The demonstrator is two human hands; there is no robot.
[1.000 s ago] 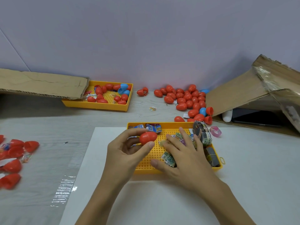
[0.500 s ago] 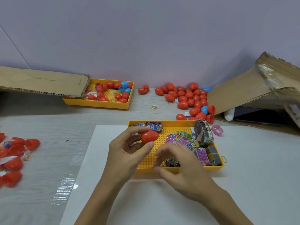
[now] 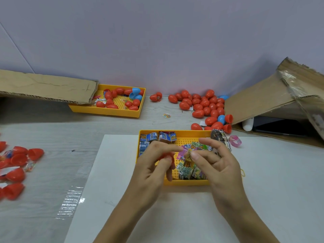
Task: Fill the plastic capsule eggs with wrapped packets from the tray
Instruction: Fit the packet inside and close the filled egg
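The near yellow tray (image 3: pixel 175 133) serves as the landmark here. Above its middle, the left hand (image 3: pixel 154 165) grips a red capsule egg (image 3: pixel 165 156), of which only a blurred sliver shows between the curled fingers. A second ago that egg sat plainly between thumb and fingertips; now the hand has turned and closed further over it, so whether the shell is open or sealed cannot be told.

The right hand (image 3: pixel 215 160) has changed most. A second ago it lay flat on the wrapped packets (image 3: pixel 188 170) in the tray's right half; half a second ago it was drawing its fingertips together over them; now it is lifted clear of the heap and pinches one small yellowish packet (image 3: pixel 189 154) between thumb and forefinger, the other fingers spread. The packet sits just beside the egg, over the tray's centre.

I judge the pick done and the loading step about to start: packet and egg are nearly touching, so what remains is to get the packet into the shell and close it. More packets remain in the tray, some blue ones (image 3: pixel 157 136) along its far edge.

Beyond the tray, a heap of red and blue eggs (image 3: pixel 205 106) lies on the bench (image 3: pixel 43 137); left of the tray lie open red halves (image 3: pixel 21 160).
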